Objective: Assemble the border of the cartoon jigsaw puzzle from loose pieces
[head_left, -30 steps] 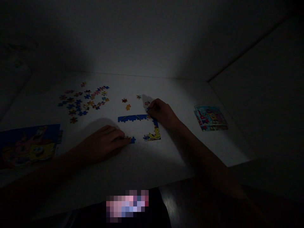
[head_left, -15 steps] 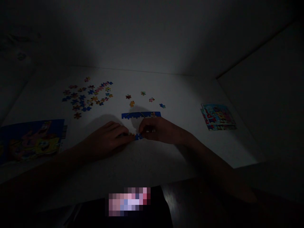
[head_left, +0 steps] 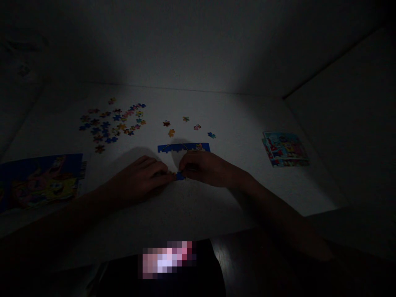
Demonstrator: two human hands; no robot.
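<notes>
Fingers of the left hand and right hand meet, narrowed onto a blue piece at frame centre on the counter, just below the blue strip.

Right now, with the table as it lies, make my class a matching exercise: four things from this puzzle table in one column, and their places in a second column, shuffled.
Things
1. scattered loose pieces
2. joined blue strip
3. large cartoon picture
4. small picture stack

Places
A. right side of the table
B. just beyond the left hand and right hand
C. near left edge
D. far left, beyond the large cartoon picture

Pairs: 1-D, 2-B, 3-C, 4-A
</notes>
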